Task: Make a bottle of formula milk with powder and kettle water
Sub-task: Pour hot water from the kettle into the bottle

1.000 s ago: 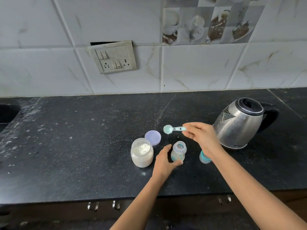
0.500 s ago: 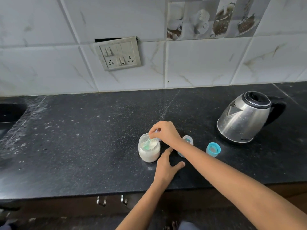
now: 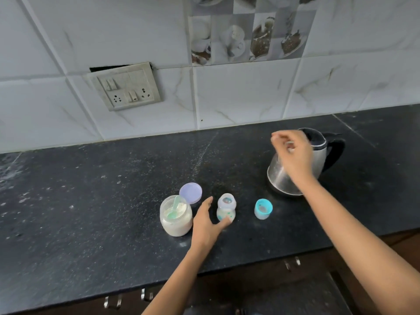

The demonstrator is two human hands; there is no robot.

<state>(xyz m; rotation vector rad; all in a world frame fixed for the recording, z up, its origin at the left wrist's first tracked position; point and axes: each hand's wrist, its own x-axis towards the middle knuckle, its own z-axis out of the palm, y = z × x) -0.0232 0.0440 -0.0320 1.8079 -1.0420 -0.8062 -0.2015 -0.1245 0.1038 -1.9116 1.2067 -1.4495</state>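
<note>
A small clear baby bottle [image 3: 226,209] stands uncapped on the black counter [image 3: 102,201]. My left hand [image 3: 205,221] rests beside it with straight fingers, the thumb touching its base. Left of that hand stands the open jar of white powder [image 3: 176,220], with the green scoop [image 3: 174,209] lying in it. The jar's purple lid [image 3: 190,193] leans behind it. The bottle's teal cap [image 3: 263,209] sits to the right. My right hand [image 3: 293,153], blurred and loosely curled, hovers in front of the steel kettle [image 3: 280,180] and holds nothing I can see.
A switch and socket plate [image 3: 123,87] is set in the tiled wall behind. The counter's front edge [image 3: 250,267] runs just below my left forearm, with drawer handles [image 3: 292,262] under it. Powder specks dust the counter at left.
My right hand has left the scoop in the powder jar and moved right, up to the kettle. My left hand stays by the bottle. The camera has shifted closer.
</note>
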